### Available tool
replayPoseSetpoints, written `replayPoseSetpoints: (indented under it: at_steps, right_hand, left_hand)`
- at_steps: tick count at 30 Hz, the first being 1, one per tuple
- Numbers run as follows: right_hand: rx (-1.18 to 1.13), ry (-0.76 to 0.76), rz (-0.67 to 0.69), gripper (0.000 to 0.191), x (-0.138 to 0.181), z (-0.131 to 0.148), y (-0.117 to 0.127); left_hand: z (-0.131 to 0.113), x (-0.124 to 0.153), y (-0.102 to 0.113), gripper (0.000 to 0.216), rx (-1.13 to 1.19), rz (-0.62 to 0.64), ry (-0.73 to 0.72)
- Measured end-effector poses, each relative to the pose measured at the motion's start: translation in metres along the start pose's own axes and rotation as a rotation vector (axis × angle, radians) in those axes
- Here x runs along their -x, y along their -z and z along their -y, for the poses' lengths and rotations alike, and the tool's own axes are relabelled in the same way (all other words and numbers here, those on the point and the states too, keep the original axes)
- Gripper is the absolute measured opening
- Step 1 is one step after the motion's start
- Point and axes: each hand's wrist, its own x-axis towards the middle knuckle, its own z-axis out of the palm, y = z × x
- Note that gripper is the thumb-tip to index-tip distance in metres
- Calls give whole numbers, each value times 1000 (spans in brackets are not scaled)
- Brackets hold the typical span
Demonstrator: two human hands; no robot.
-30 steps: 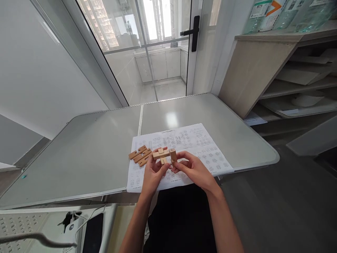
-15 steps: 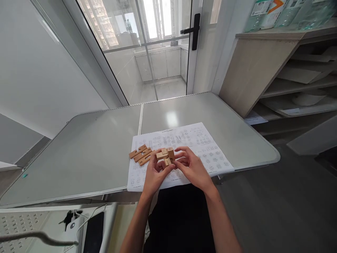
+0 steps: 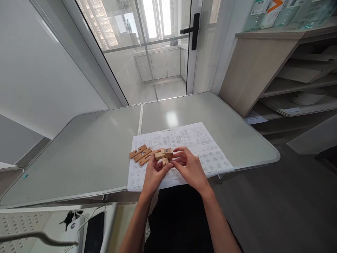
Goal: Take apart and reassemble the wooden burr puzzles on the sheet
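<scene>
Between both hands, above the printed sheet (image 3: 207, 140), is a cluster of interlocked wooden puzzle pieces (image 3: 164, 154), with letters or numbers marked on some ends. My left hand (image 3: 154, 172) grips it from the left, thumb at the lower front. From the right, my right hand (image 3: 191, 167) holds it with thumb and fingers curled round its side; some fingertips are hidden. Loose notched wooden pieces (image 3: 142, 154) lie side by side on the sheet, just left of my left hand.
The sheet, covered in small diagrams, lies on a grey folding table (image 3: 105, 147). A lower white surface at the left front bears a phone (image 3: 94, 232), keys (image 3: 68, 218) and a cable. At the right stands a wooden shelf (image 3: 260, 66) with plastic bottles on top.
The held wooden cluster has turned slightly and shifted a little left, so a marked end faces me more. My right hand has moved slightly left with it.
</scene>
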Motion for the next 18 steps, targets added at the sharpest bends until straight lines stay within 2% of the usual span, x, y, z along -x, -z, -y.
replayPoseSetpoints:
  at_steps: [5,8,11,14,18]
  right_hand:
    - [-118,-31,1,37,1,1,-1]
    - [-252,-98,79,45,3,7,4]
    - [-344,-164,173,44,5,12,12]
    - [-388,-220,154,46,6,14,16]
    - [-420,-246,154,49,5,13,17]
  left_hand:
    - [2,1,3,66,4,23,13]
    - [4,3,5,71,9,15,-20]
    - [3,6,5,71,-30,46,-23]
    - [1,7,3,72,-106,103,-16]
    - [-3,9,1,73,-156,112,-7]
